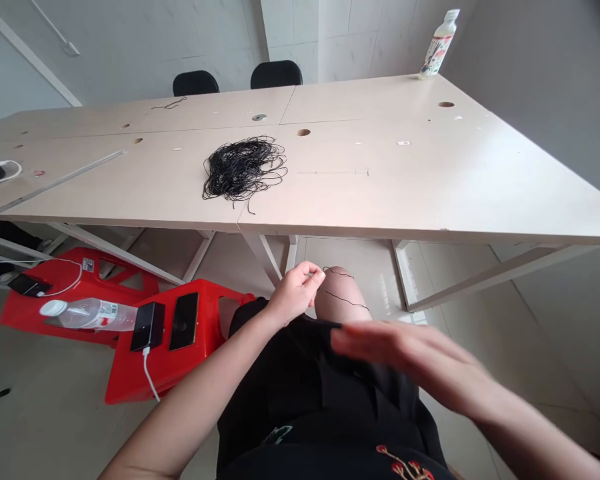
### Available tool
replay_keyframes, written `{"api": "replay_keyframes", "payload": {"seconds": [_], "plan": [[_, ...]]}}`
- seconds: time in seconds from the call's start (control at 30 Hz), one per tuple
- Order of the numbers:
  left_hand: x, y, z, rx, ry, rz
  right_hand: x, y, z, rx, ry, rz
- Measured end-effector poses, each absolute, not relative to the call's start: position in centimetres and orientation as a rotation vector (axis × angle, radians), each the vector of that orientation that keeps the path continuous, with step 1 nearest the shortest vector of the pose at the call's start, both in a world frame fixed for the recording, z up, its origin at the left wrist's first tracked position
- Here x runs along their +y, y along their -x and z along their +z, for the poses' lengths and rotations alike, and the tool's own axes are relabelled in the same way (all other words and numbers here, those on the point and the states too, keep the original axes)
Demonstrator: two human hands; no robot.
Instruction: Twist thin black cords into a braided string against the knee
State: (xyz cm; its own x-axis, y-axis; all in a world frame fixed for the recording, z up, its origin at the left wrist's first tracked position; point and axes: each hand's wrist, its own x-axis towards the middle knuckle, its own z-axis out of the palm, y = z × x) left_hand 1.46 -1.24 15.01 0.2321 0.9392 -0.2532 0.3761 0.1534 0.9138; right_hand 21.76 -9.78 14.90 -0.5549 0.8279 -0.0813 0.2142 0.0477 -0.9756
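Observation:
My left hand [298, 292] is closed in a pinch over my bare knee, holding a thin black cord [344, 299] at its fingertips. Lengths of that cord trail across the knee to the right. Above my lap, my right hand [405, 348] is blurred by motion. Its fingers point left, stretched out, and nothing shows in them. Ahead on the table lies a loose, tangled heap of black cord [240, 170], with a few ends sticking out toward the front edge.
The long pale table [430, 193] has a drawn line with tick marks right of the heap. A bottle [439, 45] stands at its far right corner. To my left, red stools [123, 380] carry a clear bottle [93, 313], a black box [147, 325] with a white cable, and a phone [184, 321].

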Motion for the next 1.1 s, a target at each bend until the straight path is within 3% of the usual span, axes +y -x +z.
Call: {"api": "replay_keyframes", "payload": {"seconds": [0.2,0.3,0.47,0.57,0.73,0.83,0.97,1.1], "plan": [[-0.1,-2.6,15.7,1.303,-1.424,0.721,-6.2,-17.8,3.8,-2.336,1.763,0.537],[0.0,-2.7,15.5,1.312,-1.432,0.709,-7.8,-18.0,0.6,-2.495,1.632,0.419],[0.0,-3.1,14.5,1.326,-1.383,0.691,-3.5,-17.5,1.5,-2.456,1.665,0.353],[0.1,-3.1,14.5,1.317,-1.445,0.663,-1.7,-17.3,1.5,-2.333,1.869,0.457],[0.6,-2.5,14.8,1.346,-1.565,0.637,-9.3,-19.6,1.2,-2.404,1.711,0.594],[0.5,-2.9,14.9,1.355,-1.621,0.518,-10.8,-20.7,3.8,-2.33,1.661,0.761],[-0.2,-4.7,15.5,1.254,-1.808,0.361,-5.5,-21.0,9.0,-2.059,1.36,0.63],[-0.1,-5.6,15.5,1.207,-1.944,0.429,-1.1,-22.4,10.5,-1.899,1.02,1.321]]}}
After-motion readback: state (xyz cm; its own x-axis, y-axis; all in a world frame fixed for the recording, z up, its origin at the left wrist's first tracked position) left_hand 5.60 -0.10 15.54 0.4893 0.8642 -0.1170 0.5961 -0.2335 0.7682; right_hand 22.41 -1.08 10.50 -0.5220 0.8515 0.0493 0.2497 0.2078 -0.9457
